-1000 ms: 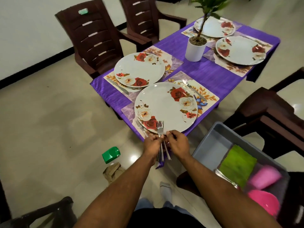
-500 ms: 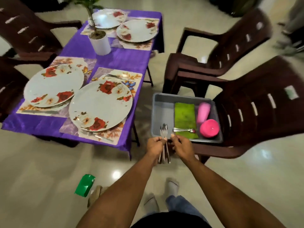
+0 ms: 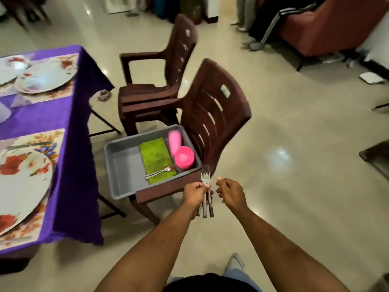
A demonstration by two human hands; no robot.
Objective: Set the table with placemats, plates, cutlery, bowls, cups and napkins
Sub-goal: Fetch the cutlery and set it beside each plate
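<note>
My left hand [image 3: 194, 193] grips a small bunch of forks [image 3: 205, 178], tines up, in front of the chair's front edge. Just to its right, my right hand [image 3: 230, 191] has its fingers curled and holds nothing, a small gap apart from the forks. A grey tub [image 3: 123, 163] on a brown chair [image 3: 212, 114] holds green napkins [image 3: 156, 158], spoons [image 3: 161, 171], a pink bowl [image 3: 184, 158] and a pink cup [image 3: 175, 140]. On the purple table [image 3: 69, 127] at the left lie floral placemats [image 3: 45, 137] with flowered plates [image 3: 19, 182].
A second brown chair [image 3: 160, 66] stands behind the first. A red sofa [image 3: 328, 22] with dark clothes on it is at the back right. Glossy tiled floor [image 3: 294, 144] stretches to the right. My feet show at the bottom.
My view has swung right, away from the table toward the chair with the tub. My right hand has let go of the forks; my left hand alone keeps them.
</note>
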